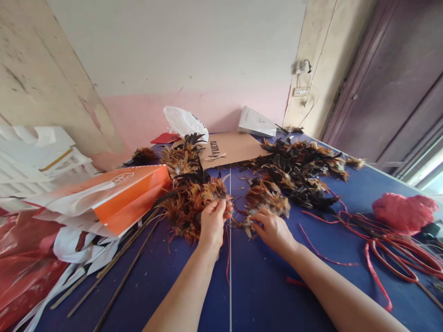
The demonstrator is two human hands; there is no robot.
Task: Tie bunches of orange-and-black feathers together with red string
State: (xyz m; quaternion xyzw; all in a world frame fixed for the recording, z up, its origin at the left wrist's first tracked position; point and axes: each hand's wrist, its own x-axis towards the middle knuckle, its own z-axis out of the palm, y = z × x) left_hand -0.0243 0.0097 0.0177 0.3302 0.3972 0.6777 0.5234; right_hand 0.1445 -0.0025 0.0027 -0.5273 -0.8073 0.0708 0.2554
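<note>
My left hand (213, 220) is closed in a pinch on a small bunch of feathers, thumb against fingertips, beside a heap of brown, orange and black feathers (188, 200). A thin red string (227, 258) hangs or lies just below that hand. My right hand (273, 230) is closed too, its fingertips pinching feathers at the near edge of a smaller brown feather pile (266, 198). The exact feathers between the right fingertips are partly hidden. Farther right spreads a large dark feather heap (301, 168).
On the blue table (263, 295) lie an orange paper bag (131, 203), thin sticks (131, 272), a cardboard sheet (238, 145), a white plastic bag (185, 121) and a white box (256, 122). At right are pink-red string (403, 212) and a coiled red cord (398, 263).
</note>
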